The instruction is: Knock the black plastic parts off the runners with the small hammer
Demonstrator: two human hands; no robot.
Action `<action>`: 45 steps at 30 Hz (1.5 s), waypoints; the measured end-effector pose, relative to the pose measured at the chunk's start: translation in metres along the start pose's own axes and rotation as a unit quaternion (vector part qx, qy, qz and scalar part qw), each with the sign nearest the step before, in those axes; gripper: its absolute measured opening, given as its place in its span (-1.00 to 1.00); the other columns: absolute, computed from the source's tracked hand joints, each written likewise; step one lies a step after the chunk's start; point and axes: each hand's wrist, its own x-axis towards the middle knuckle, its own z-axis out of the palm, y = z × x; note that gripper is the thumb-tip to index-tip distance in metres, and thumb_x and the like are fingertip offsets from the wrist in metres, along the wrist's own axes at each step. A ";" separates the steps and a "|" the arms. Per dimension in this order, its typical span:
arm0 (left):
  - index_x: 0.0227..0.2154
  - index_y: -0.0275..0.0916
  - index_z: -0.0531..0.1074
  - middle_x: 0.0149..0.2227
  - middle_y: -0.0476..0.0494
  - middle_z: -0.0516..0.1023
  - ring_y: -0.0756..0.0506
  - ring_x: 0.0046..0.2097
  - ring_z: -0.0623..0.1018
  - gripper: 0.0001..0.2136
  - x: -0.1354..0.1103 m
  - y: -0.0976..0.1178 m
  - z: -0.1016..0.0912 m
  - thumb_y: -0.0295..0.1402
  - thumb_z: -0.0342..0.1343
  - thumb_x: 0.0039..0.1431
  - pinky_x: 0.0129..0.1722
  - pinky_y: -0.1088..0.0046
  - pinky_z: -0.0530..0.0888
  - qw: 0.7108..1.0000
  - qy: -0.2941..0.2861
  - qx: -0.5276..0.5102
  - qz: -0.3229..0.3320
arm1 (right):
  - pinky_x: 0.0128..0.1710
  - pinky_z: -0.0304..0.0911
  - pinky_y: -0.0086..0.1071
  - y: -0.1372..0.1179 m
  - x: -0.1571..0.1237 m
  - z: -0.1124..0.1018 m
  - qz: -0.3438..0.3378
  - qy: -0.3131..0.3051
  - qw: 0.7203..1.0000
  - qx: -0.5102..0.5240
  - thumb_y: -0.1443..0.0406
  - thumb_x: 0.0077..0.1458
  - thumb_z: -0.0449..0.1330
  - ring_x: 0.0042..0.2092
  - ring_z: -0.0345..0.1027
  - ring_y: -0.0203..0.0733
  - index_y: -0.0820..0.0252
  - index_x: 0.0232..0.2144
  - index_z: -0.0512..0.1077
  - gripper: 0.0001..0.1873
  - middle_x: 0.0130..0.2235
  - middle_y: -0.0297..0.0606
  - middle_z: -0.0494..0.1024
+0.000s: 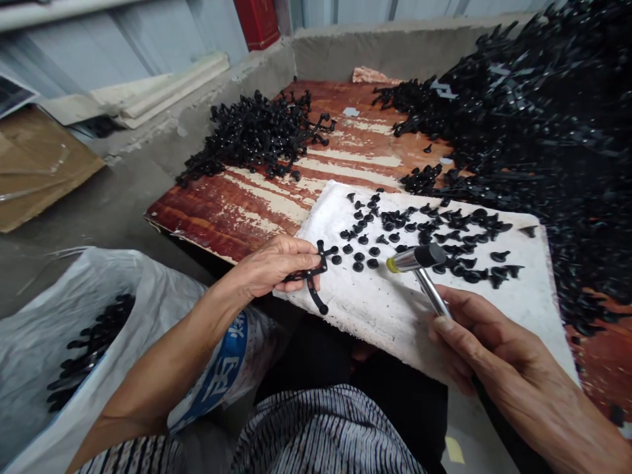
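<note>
The left hand pinches a black plastic runner with pieces attached, the right hand wraps a small mallet, and many loose black pieces lie on the white slab.

The plastic pieces are shiny black, and the board beneath them is grubby white. Your surface is streaky reddish brown with peeling cream paint. The hammer shows a black head, yellow tip and silver handle. Your clothes have grey-blue and white stripes.
</note>
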 end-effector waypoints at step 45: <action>-0.63 -0.36 0.42 -0.60 -0.14 0.55 0.18 -0.76 0.21 -0.80 0.003 0.005 0.004 -0.50 0.09 0.09 -0.77 0.66 0.01 0.998 0.015 0.056 -0.020 | -0.71 0.22 -0.44 0.009 0.006 -0.003 -0.043 0.002 0.999 -0.018 -0.09 -0.04 0.28 -0.63 0.20 -0.25 0.01 -0.12 0.46 -0.50 -0.57 -0.44 0.33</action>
